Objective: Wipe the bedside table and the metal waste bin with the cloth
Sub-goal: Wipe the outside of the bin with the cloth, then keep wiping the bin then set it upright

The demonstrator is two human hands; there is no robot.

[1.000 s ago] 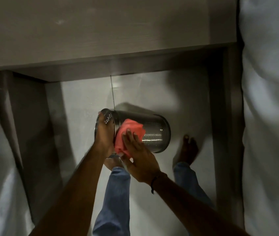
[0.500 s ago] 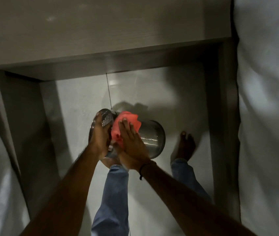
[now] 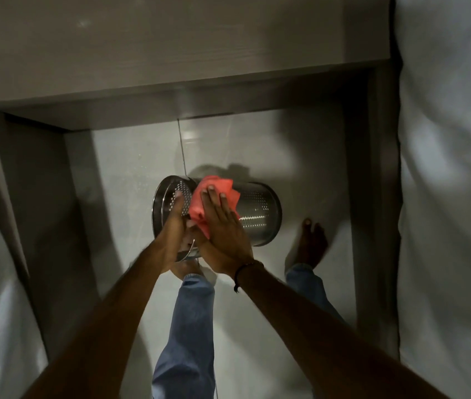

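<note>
Table [image 3: 171,44] across upper frame. Metal waste bin [image 3: 260,208] on its side, frame centre, above floor. Left hand [image 3: 175,226] gripping rim; right hand [image 3: 222,226] flat, pressing cloth [image 3: 214,194], now shifted higher over bin wall: wiping underway.

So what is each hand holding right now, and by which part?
The left hand holds the metal waste bin by its open rim. The right hand presses the red cloth flat against the bin's perforated side.
</note>
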